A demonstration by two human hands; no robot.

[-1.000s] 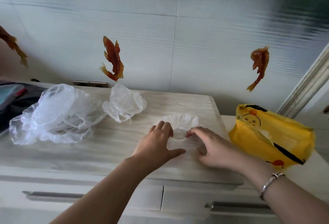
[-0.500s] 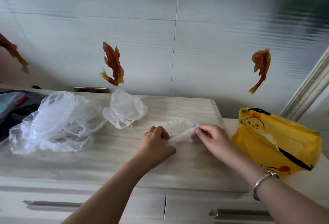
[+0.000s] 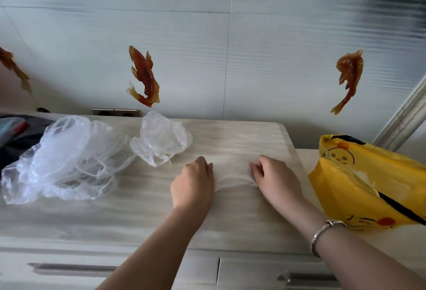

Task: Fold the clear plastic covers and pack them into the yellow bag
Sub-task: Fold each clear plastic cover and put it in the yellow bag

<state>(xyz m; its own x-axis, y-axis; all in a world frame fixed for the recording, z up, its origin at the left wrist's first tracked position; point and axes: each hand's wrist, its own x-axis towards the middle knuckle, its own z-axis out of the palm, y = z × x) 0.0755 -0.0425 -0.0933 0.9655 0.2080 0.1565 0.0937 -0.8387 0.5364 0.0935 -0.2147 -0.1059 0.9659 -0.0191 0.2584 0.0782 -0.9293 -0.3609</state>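
Note:
A clear plastic cover (image 3: 232, 175) lies stretched flat on the pale wood-grain cabinet top (image 3: 143, 209), between my two hands. My left hand (image 3: 193, 183) grips its left end with curled fingers. My right hand (image 3: 274, 179) pinches its right end. One crumpled clear cover (image 3: 161, 140) sits behind my left hand. A larger heap of clear covers (image 3: 64, 160) lies at the left. The yellow bag (image 3: 368, 183) with a cartoon face stands open at the right, beside my right forearm.
Dark cloth items (image 3: 16, 135) lie at the far left edge. A socket strip (image 3: 115, 112) sits against the tiled wall, which carries orange fish stickers (image 3: 144, 77). Drawer handles (image 3: 73, 267) run below the cabinet's front edge.
The hands gathered the round cover, then drew apart, pulling it from a bunched shape into a flat stretched band. The view tilted slightly downward.

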